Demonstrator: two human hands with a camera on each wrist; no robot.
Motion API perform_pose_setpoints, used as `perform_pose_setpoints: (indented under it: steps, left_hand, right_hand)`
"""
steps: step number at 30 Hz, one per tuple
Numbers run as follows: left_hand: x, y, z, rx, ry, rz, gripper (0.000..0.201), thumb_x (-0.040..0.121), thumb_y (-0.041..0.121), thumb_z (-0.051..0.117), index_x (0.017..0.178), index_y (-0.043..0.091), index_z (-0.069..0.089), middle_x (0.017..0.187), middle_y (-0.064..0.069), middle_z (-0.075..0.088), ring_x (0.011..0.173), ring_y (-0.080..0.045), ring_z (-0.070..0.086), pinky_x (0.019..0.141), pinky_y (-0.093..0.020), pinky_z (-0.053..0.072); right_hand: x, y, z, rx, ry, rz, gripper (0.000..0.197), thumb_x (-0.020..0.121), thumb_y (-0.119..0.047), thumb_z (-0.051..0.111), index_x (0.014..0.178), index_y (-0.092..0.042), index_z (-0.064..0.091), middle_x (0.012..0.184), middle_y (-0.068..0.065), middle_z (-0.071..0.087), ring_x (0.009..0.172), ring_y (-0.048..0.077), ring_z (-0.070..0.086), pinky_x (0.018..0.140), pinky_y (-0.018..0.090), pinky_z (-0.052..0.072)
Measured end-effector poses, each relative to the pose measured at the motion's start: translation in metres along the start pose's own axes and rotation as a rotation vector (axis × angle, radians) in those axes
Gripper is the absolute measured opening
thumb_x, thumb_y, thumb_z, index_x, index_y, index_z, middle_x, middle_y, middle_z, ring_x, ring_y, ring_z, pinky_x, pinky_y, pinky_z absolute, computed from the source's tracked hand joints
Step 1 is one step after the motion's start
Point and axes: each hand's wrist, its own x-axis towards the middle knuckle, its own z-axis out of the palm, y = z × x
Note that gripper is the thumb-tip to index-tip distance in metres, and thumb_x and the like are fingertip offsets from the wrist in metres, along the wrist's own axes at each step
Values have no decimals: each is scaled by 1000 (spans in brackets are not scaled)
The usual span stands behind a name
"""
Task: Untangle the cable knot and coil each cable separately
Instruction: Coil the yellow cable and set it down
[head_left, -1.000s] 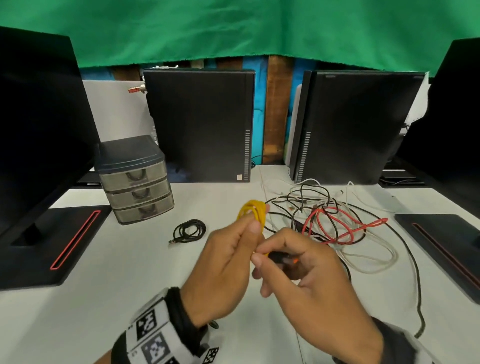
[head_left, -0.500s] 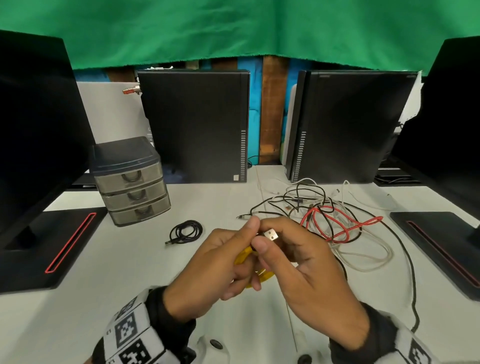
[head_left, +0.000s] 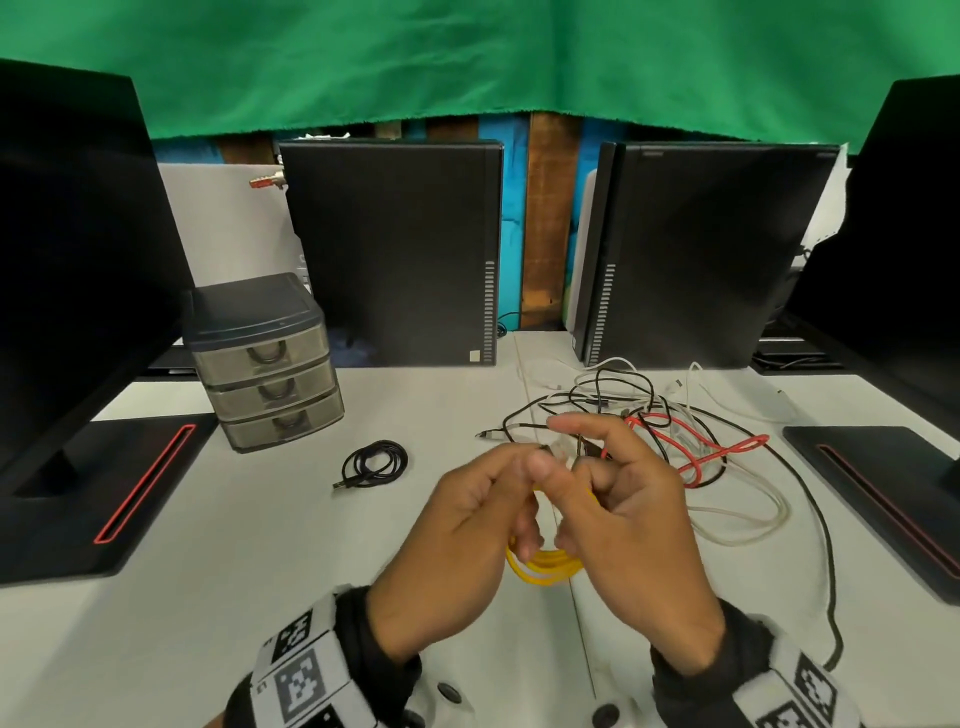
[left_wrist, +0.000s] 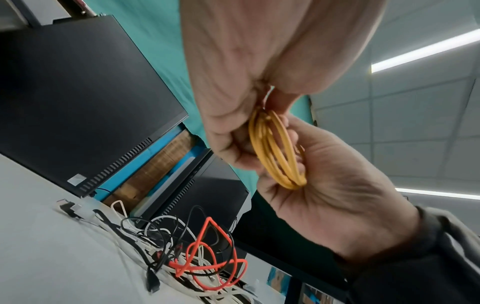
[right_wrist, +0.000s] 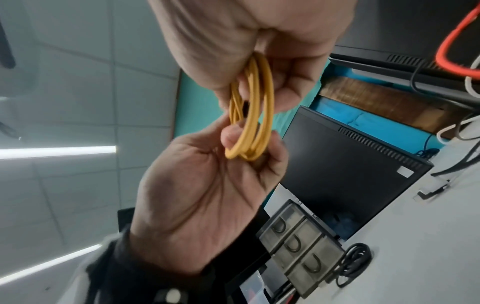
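A yellow cable (head_left: 545, 569), wound into a small coil, hangs between both hands above the table's middle. My left hand (head_left: 514, 483) grips the coil's left side, fingers curled through the loops (right_wrist: 252, 115). My right hand (head_left: 550, 452) pinches the coil's top (left_wrist: 275, 150), with its index finger stretched out over a blurred cable end. Just behind the hands lies the cable knot (head_left: 675, 441), with black, white and red cables tangled (left_wrist: 194, 257). A black cable (head_left: 374, 462) sits coiled on the table to the left.
A grey three-drawer unit (head_left: 265, 364) stands at the back left. Two black computer towers (head_left: 395, 260) line the back edge. Monitor bases (head_left: 104, 483) flank the table on both sides. A black lead (head_left: 826, 571) trails towards the front right edge.
The yellow coil has swung from above my hands to hanging beneath them. My right index finger, curled by the plug half a second ago, now points outward.
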Motion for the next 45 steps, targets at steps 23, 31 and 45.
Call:
perform_pose_setpoints:
  steps: [23,31,45]
  left_hand:
    - [5,13,-24,158,-77,-24,12,90,22,68,86,13,74,71,0,67,67,-8,58,65,-19,48]
    - [1,26,-33,-233,-235,-116,36,74,-5,73,102,18,74,92,-8,74,86,-18,71,76,-25,55]
    - [5,-6,-19,508,185,224,16,97,42,52,107,43,65,76,11,66,67,-12,63,63,-16,47]
  right_hand:
    - [4,22,-6,-353,93,-450,14,91,-26,65,102,-31,72,86,-13,72,73,14,69,60,35,54]
    - [10,13,-15,-177,36,-307,14,88,-34,68,100,-35,75,78,-2,72,69,20,68,55,35,57]
    - [3,15,-6,-218,-5,-125,16,90,-18,71,92,-33,70,67,4,64,61,31,56,57,47,52]
